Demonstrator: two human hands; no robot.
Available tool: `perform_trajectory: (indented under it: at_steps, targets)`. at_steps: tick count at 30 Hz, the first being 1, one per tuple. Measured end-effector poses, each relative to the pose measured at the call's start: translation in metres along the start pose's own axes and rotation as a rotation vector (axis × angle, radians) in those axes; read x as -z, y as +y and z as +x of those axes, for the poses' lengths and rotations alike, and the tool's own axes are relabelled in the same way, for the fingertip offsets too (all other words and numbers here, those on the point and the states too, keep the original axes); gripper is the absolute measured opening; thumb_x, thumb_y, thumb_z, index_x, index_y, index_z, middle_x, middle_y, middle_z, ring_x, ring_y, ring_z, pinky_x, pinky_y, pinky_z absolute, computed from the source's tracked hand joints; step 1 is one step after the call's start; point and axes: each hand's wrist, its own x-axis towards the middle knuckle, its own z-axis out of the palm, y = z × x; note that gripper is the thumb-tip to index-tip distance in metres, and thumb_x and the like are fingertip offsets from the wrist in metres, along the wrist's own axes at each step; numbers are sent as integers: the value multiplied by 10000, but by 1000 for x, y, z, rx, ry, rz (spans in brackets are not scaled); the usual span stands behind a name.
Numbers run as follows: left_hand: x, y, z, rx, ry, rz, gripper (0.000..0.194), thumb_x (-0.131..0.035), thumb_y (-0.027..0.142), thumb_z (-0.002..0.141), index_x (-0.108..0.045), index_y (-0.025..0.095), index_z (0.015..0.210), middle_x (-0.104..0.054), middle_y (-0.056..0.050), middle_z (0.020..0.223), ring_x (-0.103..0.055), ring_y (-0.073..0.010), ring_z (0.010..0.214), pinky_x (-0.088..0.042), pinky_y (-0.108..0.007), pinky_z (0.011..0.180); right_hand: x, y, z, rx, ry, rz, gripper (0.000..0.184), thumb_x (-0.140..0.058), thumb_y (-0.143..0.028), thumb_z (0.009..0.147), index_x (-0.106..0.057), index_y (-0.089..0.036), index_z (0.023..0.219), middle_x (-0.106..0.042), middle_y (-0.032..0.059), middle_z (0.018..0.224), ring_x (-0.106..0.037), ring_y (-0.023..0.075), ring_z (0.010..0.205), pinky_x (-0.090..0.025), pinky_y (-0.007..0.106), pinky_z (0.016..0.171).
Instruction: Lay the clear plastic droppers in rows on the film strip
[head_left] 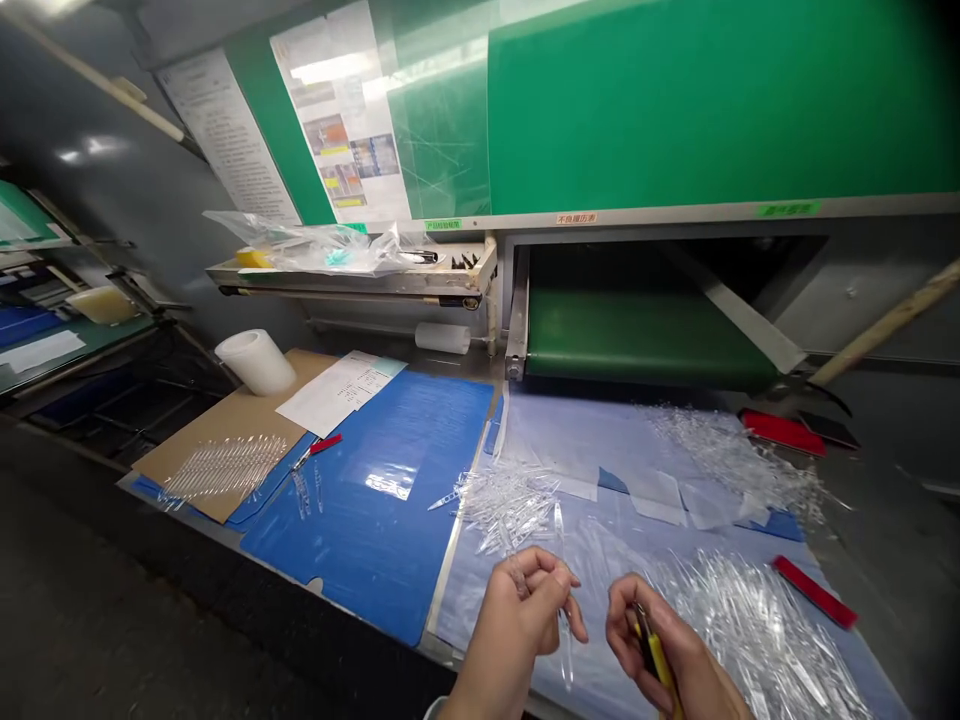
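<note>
In front of me my left hand (pixel 529 605) is closed in a pinch on a thin clear plastic piece (pixel 566 660), which sticks out above and hangs below the fingers. My right hand (pixel 664 640), a little to the right, is wrapped round yellow-handled pliers (pixel 658 662); fingers partly hide their jaws. Just beyond my left hand lies a heap of clear plastic pieces (pixel 510 505). A larger pile of similar clear pieces (pixel 772 630) spreads beside my right hand. Both hands are above the pale blue sheet (pixel 600 545).
Clear pieces lie in rows on cardboard (pixel 217 470) at left, near a white roll (pixel 255 362) and papers (pixel 341 395). A blue mat (pixel 367 560) adjoins the sheet. More clear scraps (pixel 735 465), a red strip (pixel 814 592) and a green conveyor belt (pixel 645 340) are at right.
</note>
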Motion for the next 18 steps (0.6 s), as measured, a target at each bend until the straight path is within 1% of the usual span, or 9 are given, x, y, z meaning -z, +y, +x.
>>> perform_trajectory:
  at_steps: [2, 4, 6, 9, 11, 13, 15, 18]
  targets:
    - [-1, 2, 4, 10, 17, 0, 349, -611, 457, 771, -562, 117, 832, -591, 10, 514, -184, -17, 350, -110, -241, 434, 8, -1, 8, -15, -45, -29, 570, -329, -780, 735, -452, -225, 689, -479, -35, 536, -178, 57, 363, -153, 245, 392]
    - [-2, 3, 10, 12, 31, 2, 368, -621, 439, 764, -578, 100, 899, -588, 14, 509, -189, -20, 357, -120, -239, 438, 11, -5, 11, -10, -46, -72, 562, -356, -765, 736, -476, -221, 671, -475, -29, 538, -222, 63, 371, -206, 254, 412]
    - [-2, 2, 18, 15, 19, 19, 402, -633, 446, 752, -581, 93, 939, -589, 19, 514, -188, -20, 356, -135, -235, 436, 10, -13, 11, -4, 12, -131, 530, -395, -726, 765, -497, -216, 664, -452, -27, 545, -273, 82, 416, -227, 257, 443]
    - [1, 1, 30, 25, -51, 48, 457, -654, 522, 716, -562, 115, 901, -580, 28, 518, -192, -22, 344, -151, -228, 416, 5, -29, 10, 37, 111, -259, 498, -433, -692, 785, -531, -218, 665, -436, -16, 576, -318, 110, 485, -235, 263, 471]
    - [4, 0, 37, 14, -84, 78, 477, -648, 573, 701, -548, 133, 856, -571, 28, 517, -206, -26, 349, -166, -223, 411, 4, -38, 12, 110, 95, -375, 475, -424, -658, 812, -552, -225, 664, -437, -4, 591, -354, 127, 510, -265, 269, 487]
    - [6, 0, 41, -11, -83, 117, 479, -638, 593, 703, -548, 138, 822, -570, 19, 533, -260, -34, 376, -201, -215, 428, 4, -45, 16, 190, 45, -499, 416, -411, -574, 861, -565, -235, 674, -460, 9, 614, -411, 142, 539, -307, 267, 511]
    - [6, 3, 42, -33, -79, 137, 483, -635, 600, 704, -554, 134, 799, -566, 4, 565, -367, -51, 437, -264, -208, 475, 4, -49, 20, 247, 13, -601, 355, -401, -491, 895, -572, -248, 701, -508, 16, 640, -465, 149, 558, -340, 262, 529]
    - [5, 9, 40, -32, -106, 155, 498, -636, 616, 692, -545, 132, 770, -546, -6, 591, -499, -103, 543, -344, -219, 554, 3, -52, 23, 308, 30, -697, 304, -412, -424, 909, -574, -258, 712, -567, 18, 662, -519, 152, 563, -369, 256, 529]
